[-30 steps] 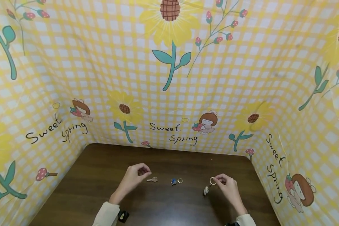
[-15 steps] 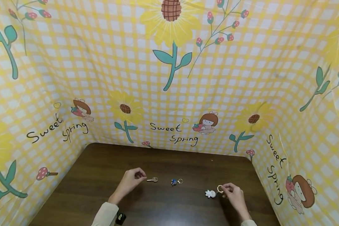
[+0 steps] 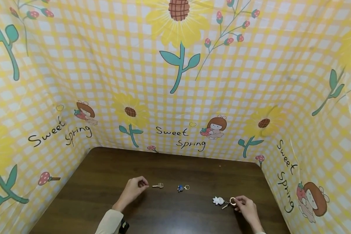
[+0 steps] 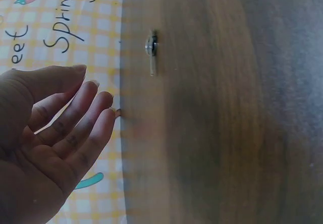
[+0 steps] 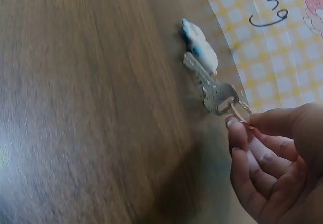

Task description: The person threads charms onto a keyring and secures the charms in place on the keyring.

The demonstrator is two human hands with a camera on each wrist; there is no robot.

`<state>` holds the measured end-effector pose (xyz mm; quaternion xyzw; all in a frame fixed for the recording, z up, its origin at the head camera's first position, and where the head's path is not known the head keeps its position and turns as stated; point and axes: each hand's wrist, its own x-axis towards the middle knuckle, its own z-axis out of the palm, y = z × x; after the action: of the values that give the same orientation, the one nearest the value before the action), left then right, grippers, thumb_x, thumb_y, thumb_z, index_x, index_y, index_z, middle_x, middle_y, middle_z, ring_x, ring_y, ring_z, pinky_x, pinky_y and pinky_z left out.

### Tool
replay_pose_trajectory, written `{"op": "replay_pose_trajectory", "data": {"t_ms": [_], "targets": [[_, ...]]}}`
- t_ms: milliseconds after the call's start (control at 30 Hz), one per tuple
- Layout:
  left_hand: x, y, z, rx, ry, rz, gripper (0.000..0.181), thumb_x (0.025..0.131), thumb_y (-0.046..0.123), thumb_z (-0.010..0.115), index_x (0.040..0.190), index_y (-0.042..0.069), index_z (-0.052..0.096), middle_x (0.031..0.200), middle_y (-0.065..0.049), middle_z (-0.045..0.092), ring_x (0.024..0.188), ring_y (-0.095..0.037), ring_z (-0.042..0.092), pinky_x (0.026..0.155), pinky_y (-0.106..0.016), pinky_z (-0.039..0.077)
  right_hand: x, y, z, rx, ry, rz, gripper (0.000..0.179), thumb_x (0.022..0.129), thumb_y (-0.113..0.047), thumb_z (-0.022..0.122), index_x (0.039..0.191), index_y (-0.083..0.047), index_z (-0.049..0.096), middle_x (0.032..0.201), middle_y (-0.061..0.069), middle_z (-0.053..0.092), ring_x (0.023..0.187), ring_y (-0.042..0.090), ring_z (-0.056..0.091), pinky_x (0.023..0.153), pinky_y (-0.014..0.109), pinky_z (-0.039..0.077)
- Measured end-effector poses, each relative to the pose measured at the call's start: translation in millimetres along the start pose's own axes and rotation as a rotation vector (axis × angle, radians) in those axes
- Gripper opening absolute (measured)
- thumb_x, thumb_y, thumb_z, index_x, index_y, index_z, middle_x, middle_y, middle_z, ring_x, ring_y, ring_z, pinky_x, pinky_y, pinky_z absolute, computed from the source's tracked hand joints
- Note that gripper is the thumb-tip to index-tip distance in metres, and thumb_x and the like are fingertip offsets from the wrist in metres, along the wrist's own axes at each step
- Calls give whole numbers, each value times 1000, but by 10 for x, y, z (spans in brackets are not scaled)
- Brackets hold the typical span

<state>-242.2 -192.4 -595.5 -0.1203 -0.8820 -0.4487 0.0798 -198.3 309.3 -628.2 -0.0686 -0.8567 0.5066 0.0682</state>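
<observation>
The person's right hand (image 3: 247, 208) makes the active grip: thumb and fingertips pinch a thin, gold-coloured metal ring (image 3: 232, 201) at its edge, with the remaining fingers bent in beneath. From that pinch, a flat, silver-coloured metal key (image 5: 209, 82) extends away from the fingertips, its pierced head meeting the ring and its toothed shaft pointing out over the tabletop (image 3: 175, 216).

Beside the key lies a small, glossy white figure with blue patches (image 5: 202, 50). The relation that matters most seems to be this: figure and key both lie to the person's left of the grip, the figure's long axis running roughly away from the pinch, the key slanting on its near side. Both appear to rest on or very close to the wood; the exact contact cannot be told. The right hand is much the nearer one, reaching in from the right with its wrist low.

Farther left lie a small blue-and-grey figure (image 3: 180, 188) with a pale metal ring (image 3: 187, 187), then a second, loose, brass-toned key (image 3: 157, 186), its axis running left to right. The key's tip sits just short of the left hand (image 3: 134, 187), whose fingers curve loosely around nothing.
</observation>
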Motion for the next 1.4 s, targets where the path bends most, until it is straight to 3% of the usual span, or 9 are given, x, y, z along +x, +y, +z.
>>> {"op": "replay_pose_trajectory", "data": {"t_ms": [367, 533, 633, 733, 900, 1167, 1400], "targets": [[17, -78, 110, 24, 6, -34, 19, 85, -8, 81, 81, 7, 70, 74, 2, 66, 69, -8, 60, 64, -24, 53, 2, 79, -80, -190, 6, 1, 6, 94, -2, 72, 95, 4, 73, 81, 12, 75, 62, 15, 68, 59, 27, 53], [73, -81, 181, 54, 44, -26, 21, 83, -8, 83, 81, 8, 70, 78, 3, 64, 71, -11, 60, 66, -26, 53, 54, -44, -12, -356, 101, -65, 10, 89, -4, 73, 98, 1, 74, 96, 18, 70, 89, 36, 69, 78, 49, 54], [89, -65, 246, 86, 69, -17, 22, 80, -8, 84, 81, 9, 70, 81, 2, 62, 76, -16, 61, 71, -31, 54, 113, -186, 92, -355, 116, -117, 16, 89, -3, 72, 103, 2, 73, 108, 26, 65, 107, 49, 64, 91, 61, 51], [114, -31, 314, 137, 86, -8, 23, 79, -5, 86, 84, 10, 70, 84, 1, 61, 83, -20, 61, 77, -37, 53, 181, -338, 226, -331, 98, -188, 18, 89, 0, 73, 107, 3, 72, 115, 29, 64, 114, 52, 61, 96, 63, 49], [196, 44, 400, 170, 78, 4, 22, 81, -2, 87, 91, 7, 70, 92, -4, 62, 92, -29, 61, 82, -47, 53, 290, -583, 513, -267, 42, -306, 18, 90, 4, 76, 107, 2, 72, 111, 23, 65, 107, 45, 64, 93, 59, 51], [247, 112, 560, 180, -52, -45, 27, 88, 8, 86, 108, 1, 71, 105, -11, 62, 99, -34, 60, 84, -54, 53, 338, -834, 1129, -171, -139, -465, 21, 89, 2, 79, 109, 0, 71, 107, 12, 66, 102, 38, 67, 90, 48, 57], [215, 25, 754, 261, 17, -20, 31, 80, 16, 94, 101, 6, 73, 99, -9, 63, 98, -37, 59, 82, -59, 46, 365, -883, 1506, -155, -322, -464, 25, 91, 6, 76, 114, 4, 67, 104, 14, 63, 96, 36, 67, 85, 47, 57]]}}
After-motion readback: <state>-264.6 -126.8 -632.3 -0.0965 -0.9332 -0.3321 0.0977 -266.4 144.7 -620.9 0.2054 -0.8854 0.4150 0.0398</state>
